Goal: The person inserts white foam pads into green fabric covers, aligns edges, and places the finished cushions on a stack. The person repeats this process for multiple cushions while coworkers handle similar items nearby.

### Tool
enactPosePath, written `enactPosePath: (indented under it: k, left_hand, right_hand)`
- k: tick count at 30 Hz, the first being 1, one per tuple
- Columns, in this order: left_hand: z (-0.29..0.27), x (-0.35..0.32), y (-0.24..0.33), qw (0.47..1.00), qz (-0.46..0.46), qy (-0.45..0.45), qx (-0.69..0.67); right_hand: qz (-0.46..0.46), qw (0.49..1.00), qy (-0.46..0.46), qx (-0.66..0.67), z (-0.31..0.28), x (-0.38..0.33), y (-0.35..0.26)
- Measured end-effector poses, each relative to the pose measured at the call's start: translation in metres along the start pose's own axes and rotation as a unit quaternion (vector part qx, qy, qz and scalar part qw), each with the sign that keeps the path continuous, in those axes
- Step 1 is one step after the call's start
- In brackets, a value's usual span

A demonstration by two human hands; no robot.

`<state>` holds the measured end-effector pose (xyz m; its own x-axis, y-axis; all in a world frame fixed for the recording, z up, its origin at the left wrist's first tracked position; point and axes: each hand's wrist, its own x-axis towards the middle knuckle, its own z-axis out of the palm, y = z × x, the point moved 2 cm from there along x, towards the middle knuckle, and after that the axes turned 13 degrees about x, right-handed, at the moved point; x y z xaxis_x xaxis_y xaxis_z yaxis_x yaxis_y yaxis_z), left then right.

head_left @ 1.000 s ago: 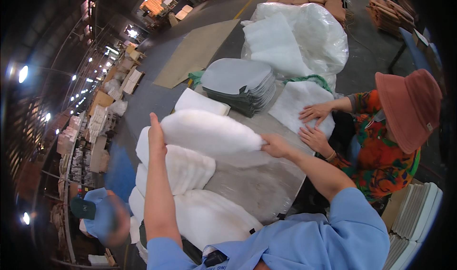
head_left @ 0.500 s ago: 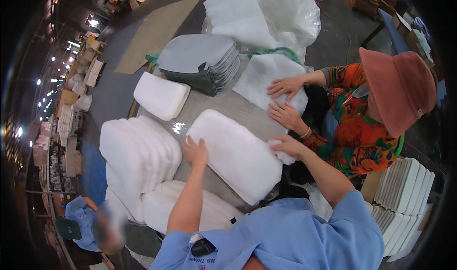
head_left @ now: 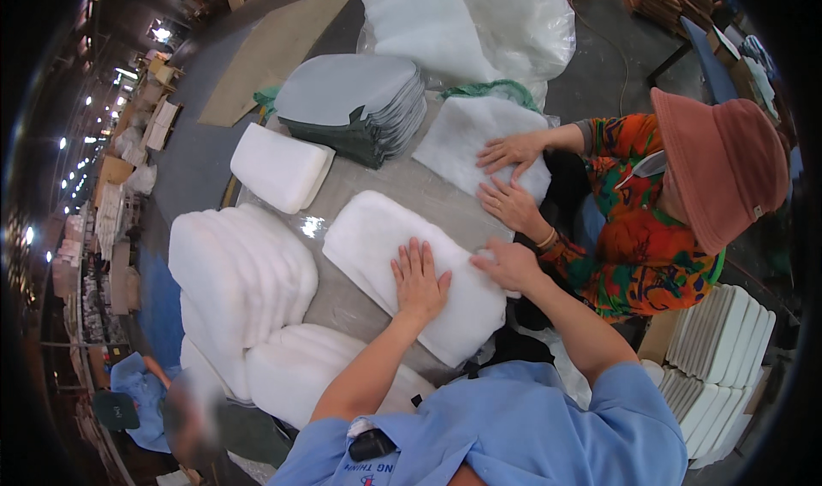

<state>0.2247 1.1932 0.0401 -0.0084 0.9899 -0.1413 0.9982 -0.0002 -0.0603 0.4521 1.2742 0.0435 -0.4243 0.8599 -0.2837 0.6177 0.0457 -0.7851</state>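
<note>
1 white padding sheet [head_left: 368, 233] lies on grey tabletop [head_left: 353, 315], right of white pad stack [head_left: 235, 263]. Left hand [head_left: 421, 282] flat on it, fingers slightly spread. Right hand [head_left: 514, 268] at its right edge, fingers bent; cannot tell whether they pinch anything. Co-worker's 2 hands [head_left: 512, 205] rest on another white sheet [head_left: 458, 139].

White fibre pad [head_left: 370, 238]: held up a second ago, now laid flat, centre of frame | my left hand [head_left: 419, 287]: shifted from its left edge to palm-down on its middle
</note>
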Motion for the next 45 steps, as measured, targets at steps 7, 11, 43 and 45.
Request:
enactPosePath:
  k: [7, 11, 43, 45]
  left_hand:
    - [-0.003, -0.035, 0.032, 0.997, 0.071, -0.001, -0.038]
    - [0.004, -0.038, 0.034, 0.997, 0.074, 0.022, -0.020]
    - [0.006, -0.037, 0.033, 0.995, 0.082, 0.047, -0.015]
    - [0.006, -0.037, 0.034, 0.995, 0.091, 0.049, -0.014]
  right_hand:
    - [-0.077, 0.993, -0.061, -0.072, 0.033, 0.038, -0.015]
    - [-0.027, 0.996, -0.002, -0.090, 0.025, 0.040, 0.016]
    - [-0.042, 0.995, 0.070, 0.056, 0.016, -0.014, 0.017]
    - [-0.038, 0.999, 0.013, 0.035, 0.026, -0.002, 0.021]
